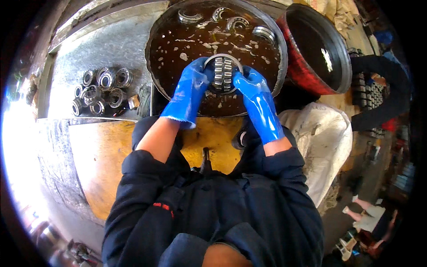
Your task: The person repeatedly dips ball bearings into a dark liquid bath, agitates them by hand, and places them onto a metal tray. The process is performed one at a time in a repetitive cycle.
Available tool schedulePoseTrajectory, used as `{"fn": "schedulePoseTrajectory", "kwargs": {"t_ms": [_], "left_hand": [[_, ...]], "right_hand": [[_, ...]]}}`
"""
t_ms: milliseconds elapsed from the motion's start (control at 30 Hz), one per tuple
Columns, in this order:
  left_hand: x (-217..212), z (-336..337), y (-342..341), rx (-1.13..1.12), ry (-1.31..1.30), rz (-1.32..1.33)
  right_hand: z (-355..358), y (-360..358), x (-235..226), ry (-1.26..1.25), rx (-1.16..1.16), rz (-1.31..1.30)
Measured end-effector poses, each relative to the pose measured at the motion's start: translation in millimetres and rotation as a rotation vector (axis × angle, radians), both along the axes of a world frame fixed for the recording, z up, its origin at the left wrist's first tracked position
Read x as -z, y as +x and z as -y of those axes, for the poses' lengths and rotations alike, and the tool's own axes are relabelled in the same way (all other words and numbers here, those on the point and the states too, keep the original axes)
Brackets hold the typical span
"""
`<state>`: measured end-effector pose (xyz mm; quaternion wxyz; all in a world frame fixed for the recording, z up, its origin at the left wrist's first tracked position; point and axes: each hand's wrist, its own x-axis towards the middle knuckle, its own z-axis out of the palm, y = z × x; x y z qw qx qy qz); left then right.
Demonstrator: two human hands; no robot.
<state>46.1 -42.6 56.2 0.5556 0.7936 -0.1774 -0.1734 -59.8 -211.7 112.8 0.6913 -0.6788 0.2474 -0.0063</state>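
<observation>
- Roller bearing: a large steel ring with two rows of rollers showing on its face, held upper centre of the frame, just above the dark liquid of the basin.
- Left hand: in a blue rubber glove, fingers curled round the bearing's left rim; the grip is closed on the ring, thumb side uppermost.
- Right hand: gloved the same, clasping the bearing's right rim, so that the ring sits between the two palms (both gloves glisten wet).
- Basin: a wide round metal pan filling the upper centre, holding brown, oily-looking liquid flecked with pale scum.
- Submerged bearings: four or so smaller rings lying part-sunk along the far edge of the basin, well apart from the hands.
- Bearing pile: a cluster of smaller bearings resting on a grey metal sheet at upper left, beside the basin's left rim.
- Red drum: an open round container with a dark interior, tilted, at upper right, just beside the basin.
- White sack: crumpled woven bag at centre right, below the drum.
- Yellow surface: a worn, scuffed panel at centre left, under the person's forearms.
- Dark sleeves: pushed up, leaving the forearms bare between cuff and glove.
</observation>
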Motion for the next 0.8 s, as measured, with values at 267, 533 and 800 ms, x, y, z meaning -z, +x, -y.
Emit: {"fn": "schedulePoseTrajectory", "kwargs": {"t_ms": [267,533,800], "left_hand": [[-24,-10,20,-0.106,-0.477,-0.958],[-27,7,14,-0.128,-0.798,-1.423],[-45,-11,14,-0.184,-0.884,-1.435]], "right_hand": [[12,3,16,0.409,0.218,-0.019],[14,0,27,0.359,-0.080,0.058],[-2,24,-15,0.462,-0.004,-0.159]]}}
